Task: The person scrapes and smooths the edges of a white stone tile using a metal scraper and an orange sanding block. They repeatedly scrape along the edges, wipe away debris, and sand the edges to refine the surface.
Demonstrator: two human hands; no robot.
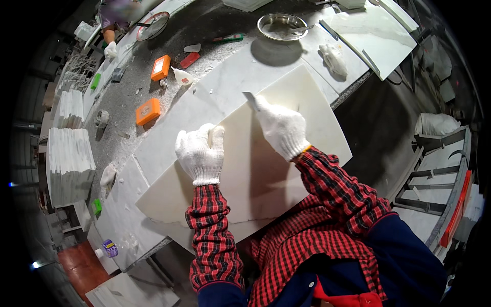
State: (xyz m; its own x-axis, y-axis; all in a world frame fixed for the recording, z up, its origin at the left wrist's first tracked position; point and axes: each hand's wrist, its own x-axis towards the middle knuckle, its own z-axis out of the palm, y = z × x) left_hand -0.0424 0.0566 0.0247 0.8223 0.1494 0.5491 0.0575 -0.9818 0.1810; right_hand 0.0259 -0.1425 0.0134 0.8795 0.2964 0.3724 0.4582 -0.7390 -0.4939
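A white marble-like slab (318,120) with a faint grey vein lies in front of me, jutting over the near edge of the bench. My left hand (199,156), in a white knit glove, grips its far edge with curled fingers. Further right, my right hand (280,127), gloved the same way, is closed around a flat grey scraper blade (249,96) at that same edge. Only the tip of the blade shows past the fingers; its handle is hidden. Under the slab are pale stone pieces (230,94) on the bench.
Beyond my hands are orange boxes (160,68), a white squeeze bottle (183,77), a red block (190,60) and a metal bowl (282,26) with a tool in it. A crumpled white glove (333,60) lies right. Stacked slabs (70,163) stand left. Another person's gloved hand (111,50) is far left.
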